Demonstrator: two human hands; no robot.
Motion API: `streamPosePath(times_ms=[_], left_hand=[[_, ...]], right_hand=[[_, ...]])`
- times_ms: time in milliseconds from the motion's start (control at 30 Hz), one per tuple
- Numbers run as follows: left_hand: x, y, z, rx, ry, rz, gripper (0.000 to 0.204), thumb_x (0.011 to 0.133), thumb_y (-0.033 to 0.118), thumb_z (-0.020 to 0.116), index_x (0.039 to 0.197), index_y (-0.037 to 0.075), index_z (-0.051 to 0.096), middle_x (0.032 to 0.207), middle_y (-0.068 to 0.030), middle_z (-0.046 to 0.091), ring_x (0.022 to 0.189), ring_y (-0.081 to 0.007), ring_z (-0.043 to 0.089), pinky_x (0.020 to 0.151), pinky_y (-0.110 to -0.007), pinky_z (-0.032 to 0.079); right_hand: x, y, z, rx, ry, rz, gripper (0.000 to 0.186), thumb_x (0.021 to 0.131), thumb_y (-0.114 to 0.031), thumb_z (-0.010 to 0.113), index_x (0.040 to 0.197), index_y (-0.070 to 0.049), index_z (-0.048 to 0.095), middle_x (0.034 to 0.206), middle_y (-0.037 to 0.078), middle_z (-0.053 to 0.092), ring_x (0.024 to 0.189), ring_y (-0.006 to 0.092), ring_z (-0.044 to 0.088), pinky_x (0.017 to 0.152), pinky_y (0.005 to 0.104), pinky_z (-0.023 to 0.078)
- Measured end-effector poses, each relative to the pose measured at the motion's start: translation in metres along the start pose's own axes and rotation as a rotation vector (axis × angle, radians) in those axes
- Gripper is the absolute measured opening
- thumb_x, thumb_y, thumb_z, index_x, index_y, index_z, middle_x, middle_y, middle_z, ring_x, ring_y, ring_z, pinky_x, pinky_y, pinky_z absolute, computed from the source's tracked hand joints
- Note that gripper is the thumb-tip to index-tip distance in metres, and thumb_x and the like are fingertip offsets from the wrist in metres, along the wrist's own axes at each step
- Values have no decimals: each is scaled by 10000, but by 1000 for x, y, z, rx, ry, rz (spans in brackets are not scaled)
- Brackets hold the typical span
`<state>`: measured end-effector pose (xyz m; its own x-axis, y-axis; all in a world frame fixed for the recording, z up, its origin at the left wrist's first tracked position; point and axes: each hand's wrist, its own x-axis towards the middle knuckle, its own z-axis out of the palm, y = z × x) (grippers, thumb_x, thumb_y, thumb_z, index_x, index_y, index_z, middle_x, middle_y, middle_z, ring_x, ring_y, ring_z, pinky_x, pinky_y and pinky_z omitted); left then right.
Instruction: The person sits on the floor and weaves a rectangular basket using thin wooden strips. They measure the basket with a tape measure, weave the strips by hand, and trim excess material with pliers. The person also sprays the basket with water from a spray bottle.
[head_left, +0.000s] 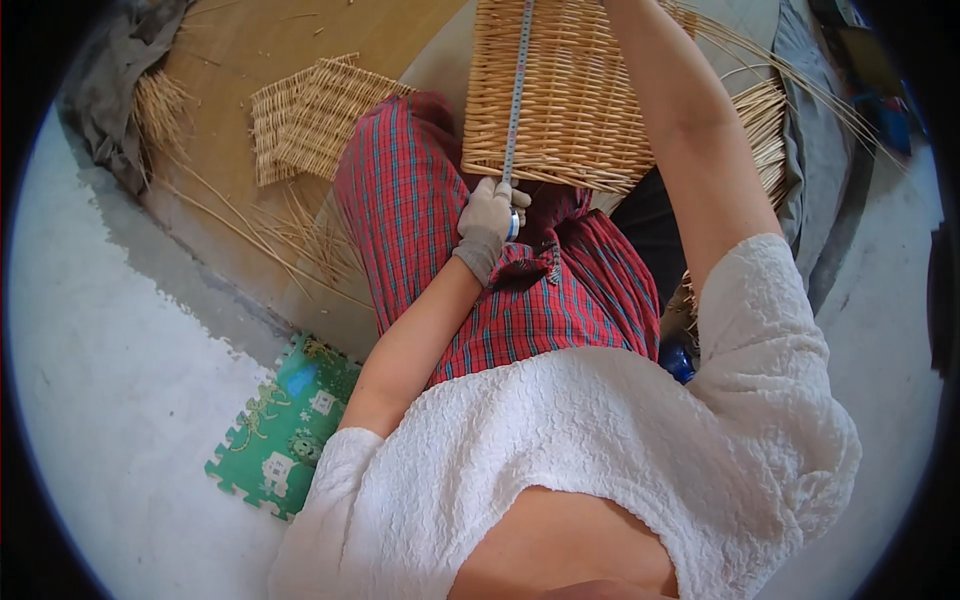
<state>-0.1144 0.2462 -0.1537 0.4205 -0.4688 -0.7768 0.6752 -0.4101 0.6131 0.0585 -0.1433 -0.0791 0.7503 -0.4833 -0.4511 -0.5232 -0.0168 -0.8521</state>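
Out at the far left, a grey cloth [110, 100] lay bunched, and right beside it came a sheaf of canes [160, 110], with loose strips [245, 228] straggling across the floor below. Then the green mat [285, 435], jigsaw-edged, down near the person's left elbow! Further up, two small woven pieces [330, 115] overlapped, one partly over the other, just beside the knee under the red checked cloth [405, 185].

And here was the action: the left hand [487, 212], gloved, its fingers closed around the case [514, 226] of a tape measure [517, 100]. The blade left that grip at the near edge of the big wicker panel [570, 100] and ran away up over its left part, right out of the top of the view. The panel lay directly beyond the left hand, most of it off to that hand's right; whether the fingers touched its edge, there was no telling.

On to the right arm [690, 120], bare, reaching across the panel's right side! Its right hand was past the top edge, so its grip could not be told. Rightmost, a pile of sticks [763, 130] stood out beside another grey cloth [825, 190].
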Motion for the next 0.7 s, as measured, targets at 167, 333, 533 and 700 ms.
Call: streamPosePath(times_ms=[167, 333, 533, 700], left_hand=[[-3, 4, 0, 69, 8, 3, 222, 1089, 154, 423, 1019, -2, 565, 843, -122, 692, 614, -165, 613, 588, -317, 544], [-6, 9, 5, 144, 60, 40, 225, 1078, 158, 440, 973, 13, 576, 809, -105, 701, 621, -155, 615, 592, -306, 517], [-6, 5, 20, 15, 144, 74, 210, 1080, 162, 437, 1044, 21, 589, 800, -80, 705, 663, -141, 621, 648, -310, 520], [-3, -1, 28, 60, 195, 90, 204, 1078, 177, 452, 1064, 27, 590, 798, -73, 707, 666, -138, 623, 653, -302, 521]], right_hand=[[4, 2, 3, 9, 12, -18, 237, 1061, -228, 555, 1228, -104, 666, 651, 2, 516, 464, 119, 391, 412, 306, 312], [9, 1, 4, 18, 20, -31, 233, 1058, -209, 559, 1234, -96, 663, 666, 10, 532, 466, 123, 401, 411, 308, 326], [17, 2, 4, 31, 25, -46, 230, 1055, -186, 564, 1240, -86, 658, 683, 21, 551, 468, 128, 413, 410, 310, 344], [24, 7, 8, 48, 52, -65, 235, 1049, -158, 572, 1255, -79, 654, 715, 39, 586, 471, 133, 434, 410, 314, 367]])
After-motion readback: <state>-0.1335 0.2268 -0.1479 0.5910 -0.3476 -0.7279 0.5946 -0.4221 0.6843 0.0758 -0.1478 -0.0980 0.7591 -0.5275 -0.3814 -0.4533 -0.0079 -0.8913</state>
